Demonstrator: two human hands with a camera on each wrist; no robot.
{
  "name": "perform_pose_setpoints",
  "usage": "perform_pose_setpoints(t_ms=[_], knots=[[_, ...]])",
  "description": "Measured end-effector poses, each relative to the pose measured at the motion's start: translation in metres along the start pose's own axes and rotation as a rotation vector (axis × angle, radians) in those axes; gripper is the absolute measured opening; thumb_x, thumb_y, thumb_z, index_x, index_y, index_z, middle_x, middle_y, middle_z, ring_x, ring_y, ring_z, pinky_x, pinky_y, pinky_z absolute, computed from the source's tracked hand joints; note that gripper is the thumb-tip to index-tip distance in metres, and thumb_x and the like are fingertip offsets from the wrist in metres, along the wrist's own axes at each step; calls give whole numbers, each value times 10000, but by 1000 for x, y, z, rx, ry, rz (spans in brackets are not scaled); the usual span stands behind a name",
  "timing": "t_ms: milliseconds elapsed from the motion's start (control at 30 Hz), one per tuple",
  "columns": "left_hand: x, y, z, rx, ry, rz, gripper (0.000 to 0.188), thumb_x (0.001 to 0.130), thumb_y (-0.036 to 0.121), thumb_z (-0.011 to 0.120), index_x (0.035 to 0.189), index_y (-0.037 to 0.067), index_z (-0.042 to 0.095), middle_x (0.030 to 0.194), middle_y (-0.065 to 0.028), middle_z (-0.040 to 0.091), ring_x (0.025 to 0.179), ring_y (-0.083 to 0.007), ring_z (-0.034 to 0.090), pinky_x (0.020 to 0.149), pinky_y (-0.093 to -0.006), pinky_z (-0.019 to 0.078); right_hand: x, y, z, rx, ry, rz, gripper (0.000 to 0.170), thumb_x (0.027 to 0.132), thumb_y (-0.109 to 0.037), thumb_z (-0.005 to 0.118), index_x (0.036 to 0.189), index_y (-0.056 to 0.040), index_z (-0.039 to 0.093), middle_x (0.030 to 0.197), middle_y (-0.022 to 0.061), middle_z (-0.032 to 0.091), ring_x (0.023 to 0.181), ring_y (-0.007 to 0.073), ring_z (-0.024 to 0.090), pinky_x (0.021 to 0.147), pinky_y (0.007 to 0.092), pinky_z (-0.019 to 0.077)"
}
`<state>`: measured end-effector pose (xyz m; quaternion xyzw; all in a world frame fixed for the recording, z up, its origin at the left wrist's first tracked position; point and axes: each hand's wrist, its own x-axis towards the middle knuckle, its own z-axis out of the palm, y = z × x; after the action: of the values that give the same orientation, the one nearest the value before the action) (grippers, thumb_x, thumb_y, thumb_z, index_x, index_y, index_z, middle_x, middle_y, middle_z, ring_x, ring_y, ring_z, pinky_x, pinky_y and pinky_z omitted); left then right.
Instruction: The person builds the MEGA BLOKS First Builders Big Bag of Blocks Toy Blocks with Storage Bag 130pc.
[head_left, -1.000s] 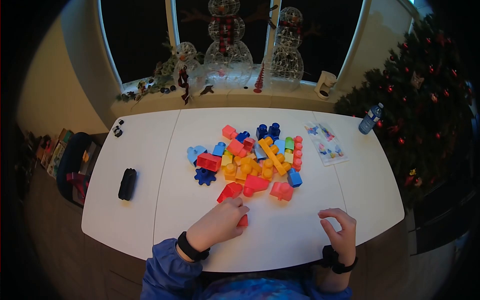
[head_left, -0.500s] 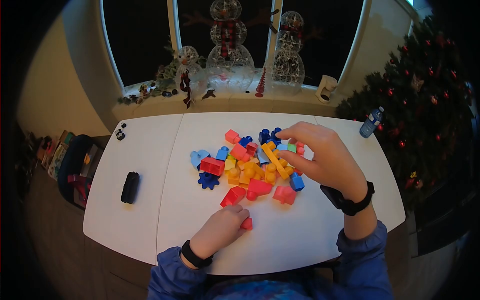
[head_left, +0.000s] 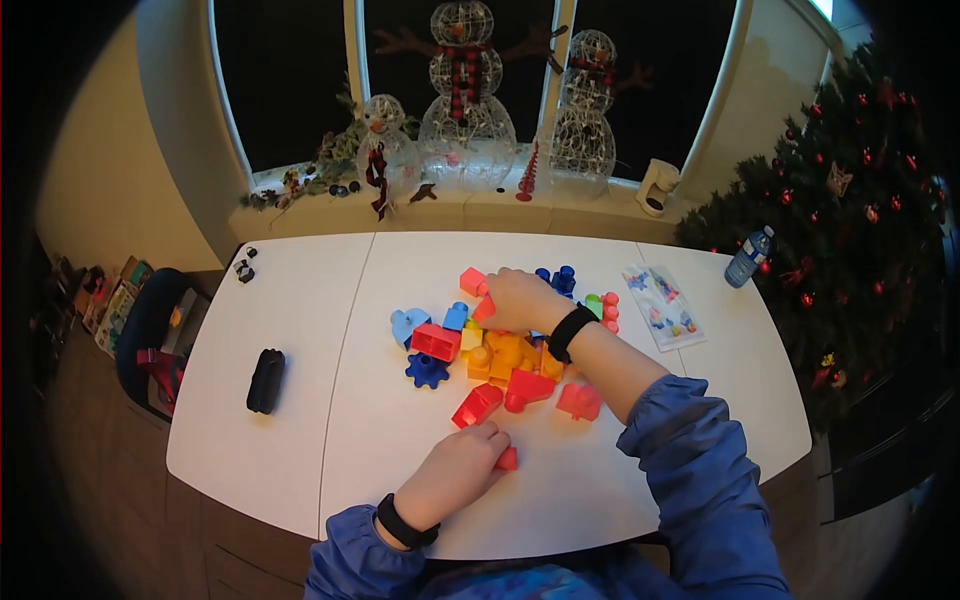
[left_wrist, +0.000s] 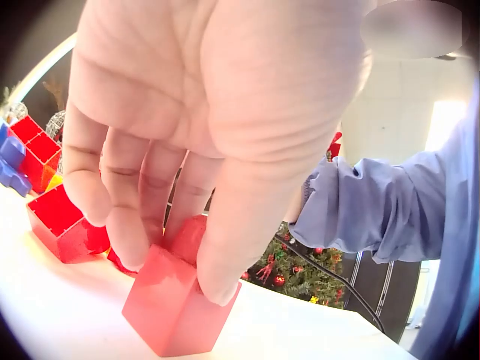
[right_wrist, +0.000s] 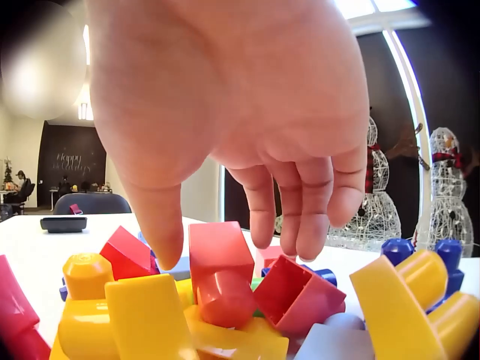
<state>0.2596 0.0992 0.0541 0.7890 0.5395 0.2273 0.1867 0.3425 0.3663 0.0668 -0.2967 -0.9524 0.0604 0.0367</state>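
Note:
My left hand (head_left: 458, 474) pinches a red block (head_left: 507, 459) between thumb and fingers near the front of the table. In the left wrist view that red block (left_wrist: 180, 304) stands at the fingertips, its stud side toward the palm. Over the back of the block pile, my right hand (head_left: 525, 301) reaches down and hides part of it. The right wrist view shows the hand (right_wrist: 232, 112) with thumb and fingers apart around a red block (right_wrist: 221, 259); whether they touch it I cannot tell. Beside it lies a hollow red block (right_wrist: 300, 296), tilted.
Yellow, blue and red blocks surround the right hand, with a dark blue gear (head_left: 427, 370) at the pile's left. On the white table (head_left: 260, 460) are a black case (head_left: 266, 381), a printed sheet (head_left: 664, 307) and a water bottle (head_left: 749, 257).
My right hand has swung from the table's right front up over the blocks, then left to the back of the pile. The left hand keeps its hold on the red block.

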Motion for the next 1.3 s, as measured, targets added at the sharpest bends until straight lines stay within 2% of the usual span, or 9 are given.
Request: perform_pose_setpoints(t_ms=[167,200,333,467,500,600,733,1133,1300], knots=[[0,-1,1,17,-13,-3,187,871,139,736,985,25,641,966,-155,642,907,-344,673,787,-416,570,-21,-8,-46,292,129,-96,465,746,-288,831,1059,-3,638,1064,220,715,956,385,704,842,449,572],[0,-2,2,25,-22,0,190,871,141,737,988,26,641,968,-155,642,906,-345,674,785,-417,570,-38,-24,-75,401,69,9,433,729,-212,832,1031,-8,598,1073,217,710,993,379,690,847,433,558],[0,-2,0,21,-10,-3,199,868,146,742,995,31,641,973,-152,643,903,-346,678,780,-423,571,-106,-41,-108,536,93,-97,389,765,-171,833,1061,-38,621,962,170,704,904,345,684,790,393,540],[1,-5,1,9,-31,-42,223,848,165,775,1012,54,672,1002,-146,675,915,-354,680,799,-429,567,-174,-43,-78,449,155,-268,339,792,-148,824,1069,-38,663,994,139,691,916,329,680,809,389,546],[1,-5,2,11,-32,-47,224,845,164,778,1008,55,671,1001,-146,674,915,-355,679,798,-430,566,-188,-49,-72,425,17,-147,347,789,-155,831,1066,-28,665,1016,150,675,938,335,677,826,391,551],[1,-5,2,-5,-33,-67,224,837,162,786,992,58,662,996,-147,672,911,-360,676,794,-432,563,-212,-59,-35,406,-78,-102,326,803,-164,817,1055,-21,669,1009,145,657,966,337,670,828,406,552],[3,-1,0,-14,-33,-89,222,828,152,791,964,58,643,979,-147,665,907,-365,673,789,-434,559,-213,-68,3,364,-75,-62,299,812,-171,796,1039,-23,672,1014,135,640,967,335,663,825,428,551],[1,-2,2,-8,-22,-62,236,824,132,781,979,44,625,982,-147,651,887,-366,667,770,-439,555,-202,-80,22,322,-138,-59,350,784,-127,787,1081,-2,651,1078,177,631,1002,350,678,855,451,558],[-2,1,-2,28,29,-60,419,819,218,843,1145,56,635,1047,-145,665,911,-354,683,784,-415,565,-204,-81,9,288,-131,-55,471,812,-249,825,1189,-25,653,1158,163,646,1040,337,687,850,431,569]])
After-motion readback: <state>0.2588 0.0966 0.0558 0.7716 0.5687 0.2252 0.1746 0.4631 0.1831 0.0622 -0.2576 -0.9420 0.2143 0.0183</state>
